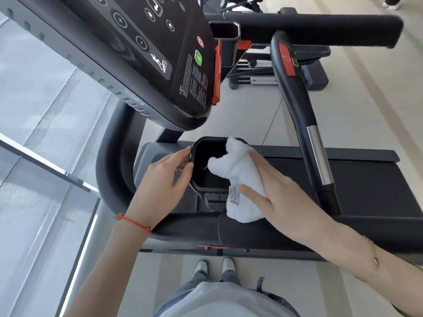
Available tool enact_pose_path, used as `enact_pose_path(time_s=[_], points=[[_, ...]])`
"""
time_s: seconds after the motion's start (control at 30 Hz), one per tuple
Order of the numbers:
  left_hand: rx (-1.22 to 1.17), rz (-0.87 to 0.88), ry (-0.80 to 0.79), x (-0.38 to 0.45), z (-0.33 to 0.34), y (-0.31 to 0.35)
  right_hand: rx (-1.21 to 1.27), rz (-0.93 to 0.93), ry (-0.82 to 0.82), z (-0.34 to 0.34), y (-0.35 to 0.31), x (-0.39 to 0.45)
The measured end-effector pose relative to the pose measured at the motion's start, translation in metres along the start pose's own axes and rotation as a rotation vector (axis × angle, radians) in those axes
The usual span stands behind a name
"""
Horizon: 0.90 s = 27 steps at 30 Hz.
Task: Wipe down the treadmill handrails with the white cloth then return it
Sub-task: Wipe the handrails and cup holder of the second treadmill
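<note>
A crumpled white cloth (238, 177) with a small label hangs half over the rim of a black cup holder (194, 152) on the treadmill. My right hand (277, 197) holds the cloth, thumb over its lower part and fingers behind it. My left hand (162, 186) rests with relaxed fingers against the left rim of the cup holder, empty. The near black handrail (183, 229) runs below both hands. The far handrail (320, 26) lies across the top right. A curved centre bar (297, 106) with a chrome section stands to the right of the cloth.
The treadmill console (160, 42) with buttons looms at the upper left. The black belt (366, 179) stretches to the right. A glass wall and a metal rail (57, 170) are on the left. Another machine (263, 72) stands beyond. My shoes (214, 267) are on the pale floor.
</note>
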State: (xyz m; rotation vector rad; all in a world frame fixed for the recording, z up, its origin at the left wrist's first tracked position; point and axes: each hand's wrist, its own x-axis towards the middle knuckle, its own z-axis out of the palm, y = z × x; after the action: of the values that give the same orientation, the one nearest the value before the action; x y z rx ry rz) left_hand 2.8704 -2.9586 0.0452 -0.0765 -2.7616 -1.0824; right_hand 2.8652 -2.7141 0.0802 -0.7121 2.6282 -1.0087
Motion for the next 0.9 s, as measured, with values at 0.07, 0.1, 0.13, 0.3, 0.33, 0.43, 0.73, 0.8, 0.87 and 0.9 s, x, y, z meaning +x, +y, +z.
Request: enact_pose_path(time_s=[0.07, 0.1, 0.13, 0.3, 0.33, 0.43, 0.73, 0.8, 0.87, 0.9], points=[[0.017, 0.024, -0.019, -0.001, -0.002, -0.003, -0.147, -0.107, -0.092, 0.003, -0.004, 0.001], [0.02, 0.032, -0.03, -0.001, -0.003, -0.004, -0.204, -0.157, -0.119, 0.007, -0.007, 0.004], [0.015, 0.034, -0.036, -0.002, -0.003, -0.004, -0.236, -0.194, -0.134, 0.01, -0.01, 0.007], [-0.029, 0.034, -0.048, -0.002, -0.003, -0.006, -0.222, -0.223, -0.148, 0.027, -0.028, 0.029], [-0.035, 0.032, -0.046, -0.001, -0.004, -0.007, -0.207, -0.216, -0.146, 0.025, -0.028, 0.027], [-0.041, 0.039, -0.028, -0.001, -0.005, -0.005, -0.209, -0.201, -0.14, 0.012, -0.019, 0.009], [-0.062, -0.012, -0.111, -0.005, -0.005, -0.004, -0.232, -0.155, -0.078, 0.026, -0.032, 0.021], [-0.044, 0.006, -0.095, -0.006, -0.005, -0.003, -0.187, -0.137, -0.059, 0.028, -0.031, 0.013], [-0.026, 0.031, -0.082, -0.006, -0.007, -0.002, -0.155, -0.11, -0.043, 0.027, -0.032, 0.006], [-0.02, 0.043, -0.079, -0.006, -0.008, -0.002, -0.145, -0.093, -0.032, 0.027, -0.033, 0.004]])
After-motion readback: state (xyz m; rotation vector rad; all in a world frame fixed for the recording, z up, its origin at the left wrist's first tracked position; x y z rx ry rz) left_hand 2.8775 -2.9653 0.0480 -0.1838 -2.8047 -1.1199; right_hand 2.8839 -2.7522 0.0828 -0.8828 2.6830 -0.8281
